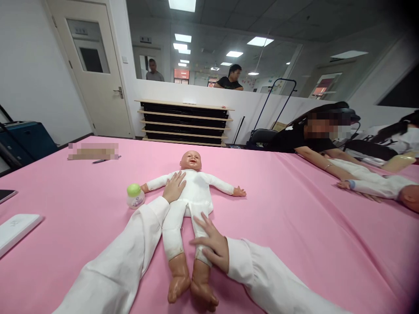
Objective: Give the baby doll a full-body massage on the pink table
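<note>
A baby doll [198, 192] in a white cloth suit lies on its back on the pink tablecloth [278, 244], head away from me and arms spread wide. My left hand [174, 186] rests flat on the doll's chest, fingers stretched out. Lower down, my right hand [212, 244] lies over the doll's leg on the right side, its fingers spread. Neither hand grasps anything. Beside the doll's hand on the left stands a small white jar [135, 199] with a green lid.
At the left edge lie a white box-shaped object [18, 231] and a dark phone-like object [6, 195]. Further back is a pen [100, 161]. On the right, another person [324, 131] leans over a second doll [376, 183]. Stacked boards [185, 122] stand behind the table.
</note>
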Demonstrator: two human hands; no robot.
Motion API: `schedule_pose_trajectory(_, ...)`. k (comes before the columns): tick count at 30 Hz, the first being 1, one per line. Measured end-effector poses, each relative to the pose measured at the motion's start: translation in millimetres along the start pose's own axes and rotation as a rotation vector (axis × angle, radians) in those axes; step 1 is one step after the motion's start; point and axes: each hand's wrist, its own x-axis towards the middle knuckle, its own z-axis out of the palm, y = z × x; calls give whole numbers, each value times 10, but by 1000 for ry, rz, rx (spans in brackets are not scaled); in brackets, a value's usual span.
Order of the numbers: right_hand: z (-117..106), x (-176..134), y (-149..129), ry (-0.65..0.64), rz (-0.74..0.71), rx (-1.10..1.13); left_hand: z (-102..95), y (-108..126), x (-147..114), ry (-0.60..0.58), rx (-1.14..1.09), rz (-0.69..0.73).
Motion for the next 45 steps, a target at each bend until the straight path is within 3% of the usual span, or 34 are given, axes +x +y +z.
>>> schedule_pose_trajectory(3, -113, -43, -85, -110, -30, 211, 8, -4, 4, -1, -25, -13)
schedule_pose_trajectory(5, -239, 65, -59, -134, 7, 465, 18, -14, 9, 5, -36, -16)
schedule_pose_trajectory(7, -357, 268, 30, -11, 107, 711, 29, -28, 12, 13, -35, -11)
schedule_pose_trajectory(9, -422, 517, 147, 218, 180, 791, 36, -39, 13, 20, -31, -4)
schedule_pose_trajectory(11, -407, 738, 254, 360, 160, 651, 37, -45, 12, 23, -30, 1)
schedule_pose_trajectory(12, -372, 817, 296, 361, 130, 525, 35, -45, 11, 23, -29, 3)
schedule_pose_trajectory(15, -208, 869, 359, 196, 26, 108, 22, -33, 5, 16, -19, 9)
schedule_pose_trajectory(18, -81, 681, 340, 48, -57, -139, 4, -11, -3, 1, -6, 2)
schedule_pose_trajectory(24, -80, 204, 181, -126, -191, -201, -10, 5, -4, -20, 3, -19)
schedule_pose_trajectory(30, -55, 130, 160, -144, -167, -214, -31, 25, -21, -23, -64, 29)
schedule_pose_trajectory(34, -43, 151, 188, -144, -176, -231, -81, 51, -312, -104, -145, 144)
schedule_pose_trajectory(40, -36, 142, 196, -133, -177, -227, -170, 93, -1082, -225, -76, 299)
schedule_pose_trajectory(45, -34, 142, 211, -118, -190, -237, -244, 154, -1657, -216, 1, 419)
